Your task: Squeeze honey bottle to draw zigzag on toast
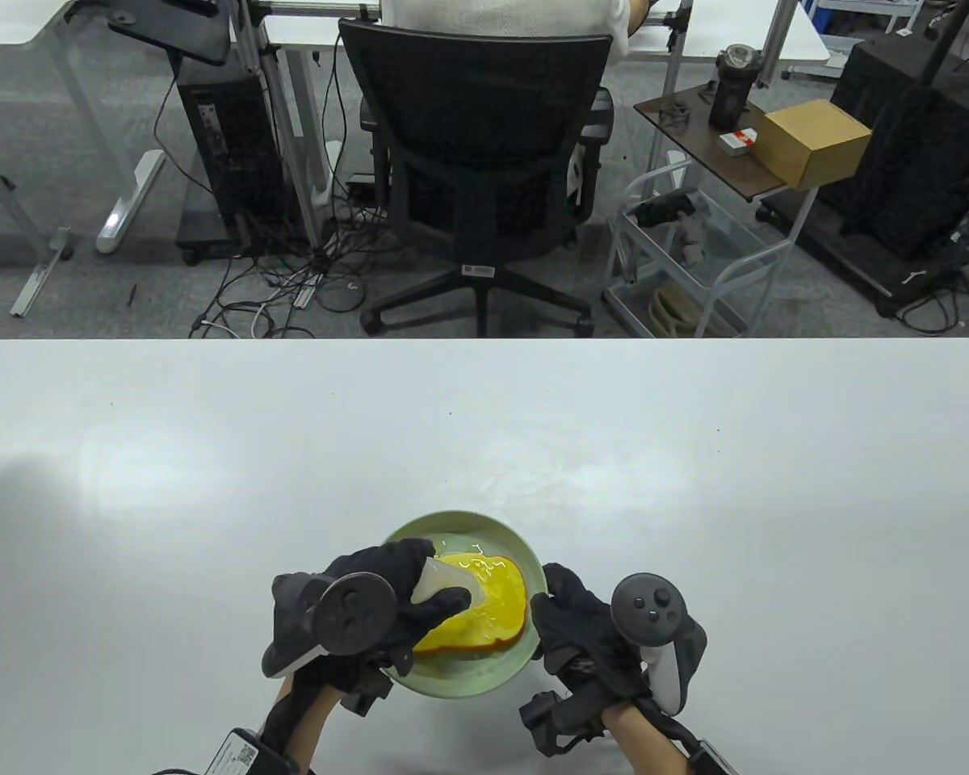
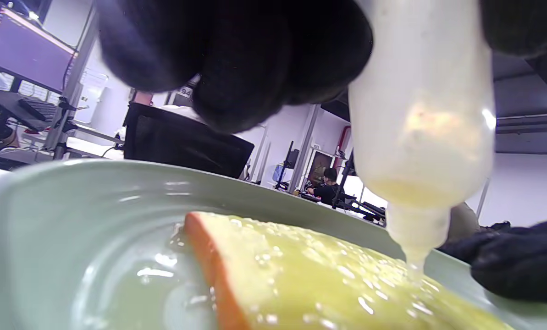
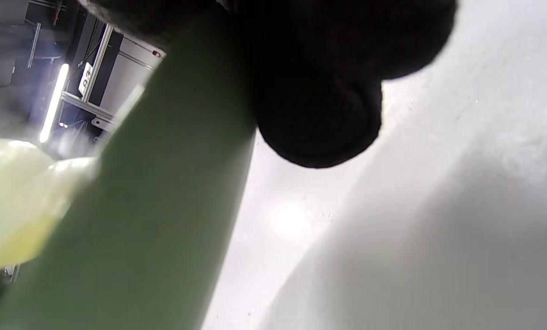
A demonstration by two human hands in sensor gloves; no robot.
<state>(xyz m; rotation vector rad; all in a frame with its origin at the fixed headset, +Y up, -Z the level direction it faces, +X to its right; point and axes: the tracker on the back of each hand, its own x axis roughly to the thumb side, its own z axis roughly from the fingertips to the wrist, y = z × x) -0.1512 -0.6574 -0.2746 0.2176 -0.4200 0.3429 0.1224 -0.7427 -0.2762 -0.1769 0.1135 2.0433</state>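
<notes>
While the honey bottle (image 2: 422,114) hangs tip-down over the toast (image 1: 484,605), gripped by the left hand (image 1: 388,601), glossy honey covers most of the slice, so the zigzag seems well under way or nearly done. Right hand (image 1: 581,630) grips the near-right rim of the plate (image 1: 452,686), steadying it. Beyond both hands the table (image 1: 484,436) lies wide open.

Toast (image 1: 484,601) in plate (image 1: 484,678), bottle (image 1: 444,583) above
</notes>
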